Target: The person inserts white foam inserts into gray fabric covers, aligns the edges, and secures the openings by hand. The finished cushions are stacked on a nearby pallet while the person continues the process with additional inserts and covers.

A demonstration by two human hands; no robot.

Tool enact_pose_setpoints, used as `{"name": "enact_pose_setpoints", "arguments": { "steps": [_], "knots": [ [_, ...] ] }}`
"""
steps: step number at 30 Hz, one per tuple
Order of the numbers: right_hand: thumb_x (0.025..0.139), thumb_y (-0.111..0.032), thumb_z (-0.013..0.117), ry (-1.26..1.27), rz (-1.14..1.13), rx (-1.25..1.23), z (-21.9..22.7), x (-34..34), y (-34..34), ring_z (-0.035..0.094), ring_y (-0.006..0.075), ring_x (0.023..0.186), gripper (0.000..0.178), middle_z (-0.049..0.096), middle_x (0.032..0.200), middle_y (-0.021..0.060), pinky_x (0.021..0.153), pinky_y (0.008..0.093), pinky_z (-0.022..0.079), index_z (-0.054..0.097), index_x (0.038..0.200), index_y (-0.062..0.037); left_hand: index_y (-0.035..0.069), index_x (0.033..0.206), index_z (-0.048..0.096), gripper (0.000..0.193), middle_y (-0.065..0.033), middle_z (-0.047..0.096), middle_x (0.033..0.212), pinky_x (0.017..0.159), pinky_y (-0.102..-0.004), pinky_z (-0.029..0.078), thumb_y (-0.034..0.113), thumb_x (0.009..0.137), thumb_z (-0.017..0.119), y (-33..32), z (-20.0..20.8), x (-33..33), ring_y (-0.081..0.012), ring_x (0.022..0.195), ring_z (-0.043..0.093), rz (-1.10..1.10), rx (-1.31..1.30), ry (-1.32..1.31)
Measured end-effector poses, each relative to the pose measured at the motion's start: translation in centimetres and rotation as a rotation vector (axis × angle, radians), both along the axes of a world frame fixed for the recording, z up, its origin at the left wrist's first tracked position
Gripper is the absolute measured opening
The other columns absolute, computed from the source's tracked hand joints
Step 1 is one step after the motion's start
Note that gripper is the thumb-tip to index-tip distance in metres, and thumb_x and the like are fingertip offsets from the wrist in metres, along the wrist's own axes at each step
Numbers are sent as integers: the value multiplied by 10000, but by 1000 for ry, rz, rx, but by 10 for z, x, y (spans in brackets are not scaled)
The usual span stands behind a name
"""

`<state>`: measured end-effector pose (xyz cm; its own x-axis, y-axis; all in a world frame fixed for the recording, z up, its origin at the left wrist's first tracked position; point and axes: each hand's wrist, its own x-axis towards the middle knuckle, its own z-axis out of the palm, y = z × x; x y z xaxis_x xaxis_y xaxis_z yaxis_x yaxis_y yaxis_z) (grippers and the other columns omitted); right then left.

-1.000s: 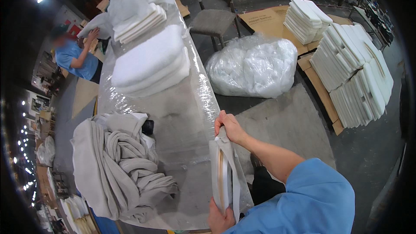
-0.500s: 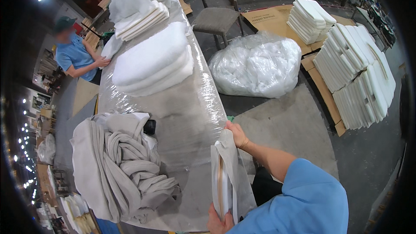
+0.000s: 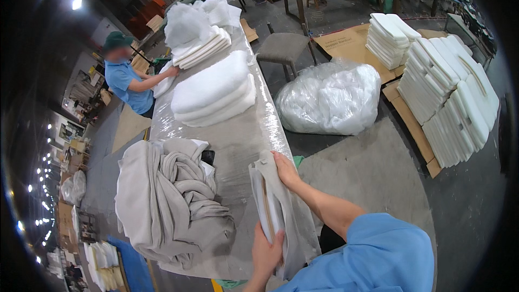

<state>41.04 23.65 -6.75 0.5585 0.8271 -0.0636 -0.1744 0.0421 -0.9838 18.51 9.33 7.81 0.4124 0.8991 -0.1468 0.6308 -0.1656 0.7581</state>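
At the table's right edge, a light grey cushion cover stands on its side with a long tan zipper facing left. White padding shows along the zipper. My left hand grips the near part of the cover, thumb on the zipper side. Beyond it, my right hand is closed on the far end of the cover, where the fabric bunches into a corner. Some of the right fingers are hidden behind the cloth. Left of the cover lies a crumpled heap of grey fabric.
White batting lies stacked farther up the plastic-covered table. Across the table, a person handles white material. A clear bag of white stuffing, a grey chair and stacked white foam pads stand at right.
My left hand has slid up along the cover, away from its near end. The cover now leans more to the left. My view has shifted, and the person opposite reaches toward the stack.
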Motion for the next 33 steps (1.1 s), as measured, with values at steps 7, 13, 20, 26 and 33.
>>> {"name": "enact_pose_setpoints", "arguments": {
  "steps": [7,13,20,26,33],
  "knots": [
    [1146,-381,457,259,95,46,43,14,-31,568,141,1229,489,658,1321,51,1081,330,436,578,1454,-21,20,1476,540,547,-222,660,1344,1073,-432,480,179,971,676,110,-37,83,-362,1261,639,46,99,-326],
    [1054,-344,634,171,187,27,61,46,-51,587,198,1241,568,618,1391,142,1067,339,464,531,1482,15,38,1221,739,312,-165,737,1164,960,-387,541,118,920,715,167,-35,139,-326,1079,713,-99,268,-178],
    [916,-299,770,-513,230,-185,86,59,-75,655,338,1119,447,693,1132,166,966,415,507,653,1203,22,-3,1029,718,129,-131,723,1006,784,-362,555,48,911,701,181,-37,152,-258,876,706,-203,366,-192],
    [1072,-454,576,296,104,48,40,63,-36,627,146,867,410,684,915,11,792,334,494,696,1005,-68,52,1120,689,234,-82,709,1071,810,-377,542,259,1010,675,222,-58,128,-225,957,682,-39,-119,-310],
    [1107,-595,416,714,-263,-118,-34,58,40,569,114,831,533,612,904,1,732,314,483,617,1205,-112,113,1607,403,918,-202,471,1594,1201,-486,294,805,1018,269,256,-55,212,-367,1477,411,-88,-633,-121]
  ]
}}
